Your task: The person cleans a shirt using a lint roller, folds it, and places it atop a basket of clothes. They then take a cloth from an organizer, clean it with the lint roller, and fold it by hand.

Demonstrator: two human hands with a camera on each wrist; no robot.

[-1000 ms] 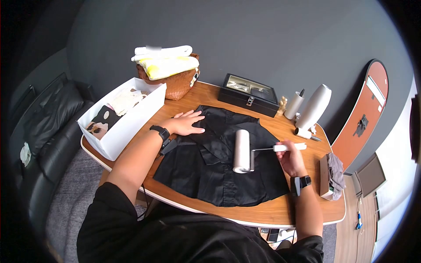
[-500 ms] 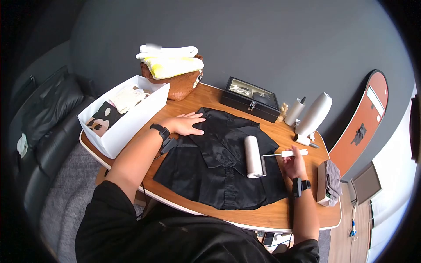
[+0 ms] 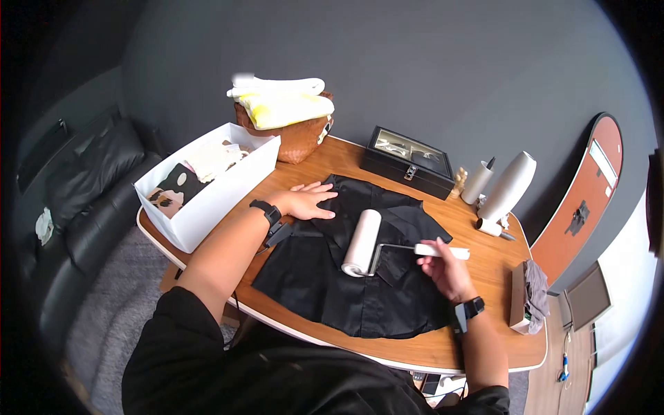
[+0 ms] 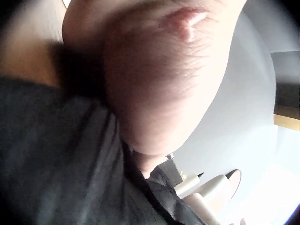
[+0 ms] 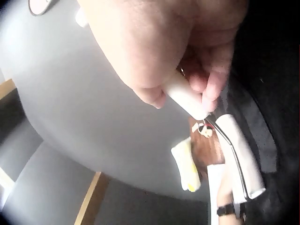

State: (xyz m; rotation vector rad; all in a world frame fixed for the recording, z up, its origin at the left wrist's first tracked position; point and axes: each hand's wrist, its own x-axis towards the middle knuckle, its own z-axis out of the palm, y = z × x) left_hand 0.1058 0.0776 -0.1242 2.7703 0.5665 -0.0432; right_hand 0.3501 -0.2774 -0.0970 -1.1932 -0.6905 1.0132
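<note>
A black garment (image 3: 325, 283) lies spread over the wooden table, its upper part folded and wrinkled. My left hand (image 3: 309, 202) rests flat on its upper left edge, fingers straight and spread. In the left wrist view the heel of the left hand (image 4: 154, 79) fills the middle, with dark cloth (image 4: 56, 159) beside it. My right hand (image 3: 446, 271) grips the white handle of a lint roller (image 3: 362, 242) between thumb and fingers. The white roll lies over the middle of the garment. In the right wrist view the thumb and fingertips of the right hand (image 5: 183, 51) pinch the handle.
A white box (image 3: 228, 197) of folded clothes stands left, before a brown basket (image 3: 294, 142) topped with towels (image 3: 287, 107). At the back are a black glass-topped case (image 3: 408, 162), a white bottle (image 3: 477, 183) and a hair dryer (image 3: 510, 187). A small box (image 3: 519, 304) with grey cloth sits right.
The right hand and lint roller shifted right and slightly down, then came back left across the garment. The left hand keeps its place on the cloth. The head view has shifted slightly.
</note>
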